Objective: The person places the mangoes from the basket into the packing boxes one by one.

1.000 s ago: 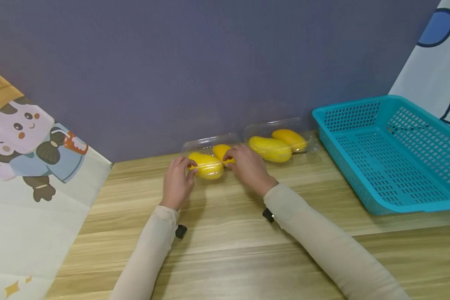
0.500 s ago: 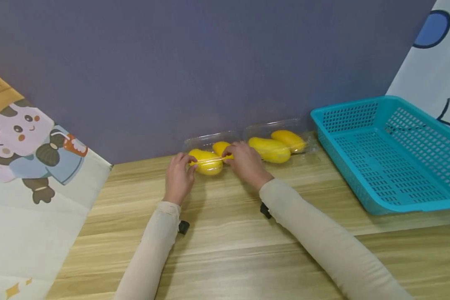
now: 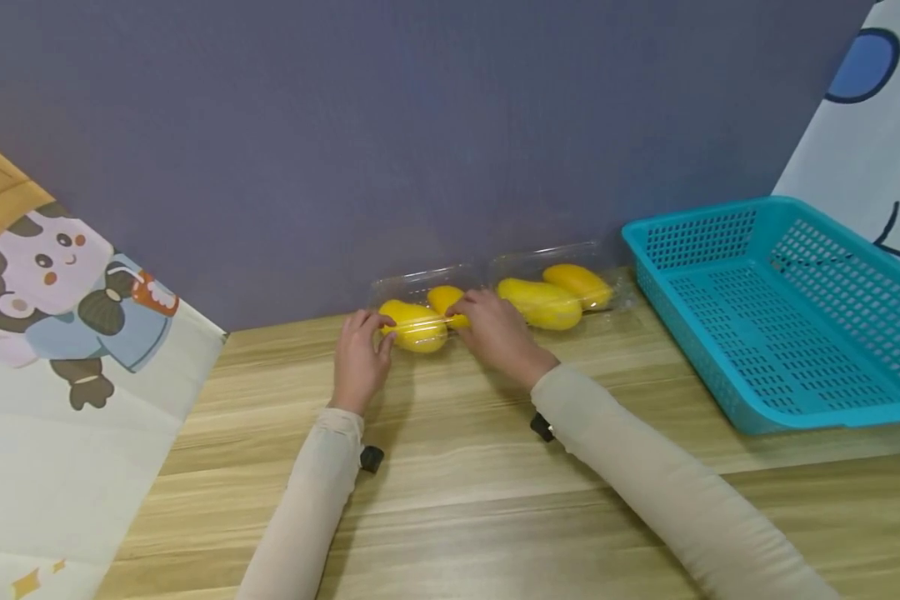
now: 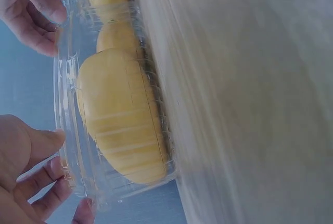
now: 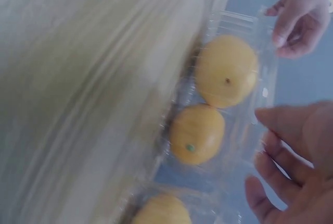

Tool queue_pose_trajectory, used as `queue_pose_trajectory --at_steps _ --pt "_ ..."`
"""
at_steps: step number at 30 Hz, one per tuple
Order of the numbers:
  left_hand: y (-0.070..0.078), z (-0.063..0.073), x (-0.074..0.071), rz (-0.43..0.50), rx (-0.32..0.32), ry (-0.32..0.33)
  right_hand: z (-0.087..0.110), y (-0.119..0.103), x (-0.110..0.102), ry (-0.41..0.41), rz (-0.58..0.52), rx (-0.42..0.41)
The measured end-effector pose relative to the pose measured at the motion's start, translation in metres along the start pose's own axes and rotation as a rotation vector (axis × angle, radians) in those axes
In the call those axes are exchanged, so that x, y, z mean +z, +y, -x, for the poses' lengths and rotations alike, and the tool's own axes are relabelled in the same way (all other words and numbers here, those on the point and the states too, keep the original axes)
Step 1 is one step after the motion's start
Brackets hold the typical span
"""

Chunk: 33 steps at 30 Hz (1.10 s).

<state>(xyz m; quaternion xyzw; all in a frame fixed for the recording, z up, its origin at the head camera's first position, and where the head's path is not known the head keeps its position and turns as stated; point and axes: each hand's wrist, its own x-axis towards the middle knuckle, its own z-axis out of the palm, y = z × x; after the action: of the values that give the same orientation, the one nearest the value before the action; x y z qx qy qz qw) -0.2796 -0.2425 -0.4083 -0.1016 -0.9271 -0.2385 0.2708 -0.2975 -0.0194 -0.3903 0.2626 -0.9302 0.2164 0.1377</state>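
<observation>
A clear plastic box (image 3: pixel 423 275) stands at the back of the table against the wall. Inside are two yellow mangoes, a larger one (image 3: pixel 417 327) in front and a smaller one (image 3: pixel 443 297) behind, partly covered by my right hand. At the box's left end, my left hand (image 3: pixel 360 357) pinches the clear front edge between thumb and fingers, as the left wrist view shows with the mango (image 4: pixel 122 114) beneath. My right hand (image 3: pixel 501 335) pinches the same edge farther right. Whether that edge belongs to the lid or base cannot be told.
Right of it, a second clear box (image 3: pixel 543 252) holds two more mangoes (image 3: pixel 540 303). A blue-green perforated basket (image 3: pixel 690 354) stands at the right. The grey-blue wall (image 3: pixel 420 150) rises behind; the wood-grain table (image 3: pixel 435 492) spreads in front.
The left box has slid slightly back toward the wall, with both hands on its edge; in the last half second they hardly move. The second box and basket stay put.
</observation>
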Motion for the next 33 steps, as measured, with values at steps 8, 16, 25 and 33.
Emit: queue_pose_trajectory --at_steps 8,16,25,33 --pt "0.002 0.001 -0.002 0.047 -0.033 -0.046 0.032 0.01 -0.018 -0.103 -0.073 -0.049" --pt "0.002 -0.002 -0.003 0.069 -0.05 -0.093 0.087 0.042 -0.041 -0.152 0.0 -0.126" --pt "-0.003 0.001 -0.003 0.105 -0.065 -0.078 0.131 0.072 -0.042 -0.224 0.111 -0.16" --pt "-0.001 0.008 -0.008 0.106 -0.031 -0.02 0.138 0.073 -0.038 -0.278 0.176 -0.2"
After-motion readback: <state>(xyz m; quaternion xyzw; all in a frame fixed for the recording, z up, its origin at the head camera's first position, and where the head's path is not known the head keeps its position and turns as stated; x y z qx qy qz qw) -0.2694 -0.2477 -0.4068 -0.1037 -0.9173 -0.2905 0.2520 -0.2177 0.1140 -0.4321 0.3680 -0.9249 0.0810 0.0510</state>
